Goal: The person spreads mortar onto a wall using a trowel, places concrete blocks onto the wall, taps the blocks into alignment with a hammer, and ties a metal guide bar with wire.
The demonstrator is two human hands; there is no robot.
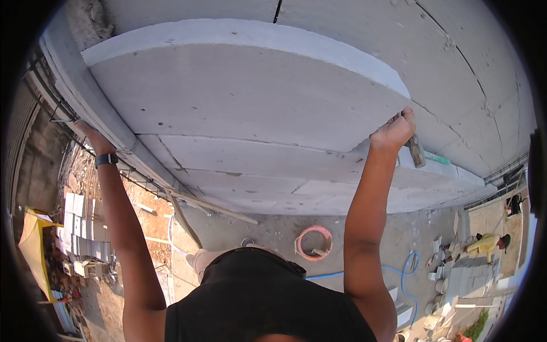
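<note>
A long pale aerated concrete block forms the top course of the wall in front of me. My right hand is closed in a fist at the block's lower right corner; what the fingers hold, if anything, is hidden. Just beside that hand, a hammer lies on the ledge of the course below, next to a green strip-like thing. My left hand, with a dark watch on the wrist, is against the outer edge of the concrete column. Its fingers are mostly out of sight by the rebar.
Rebar runs along the column, and wooden props lean below. On the floor stand a pink-rimmed bucket and a blue hose. A person in a yellow top is bent over at the right. Stacked blocks lie outside at left.
</note>
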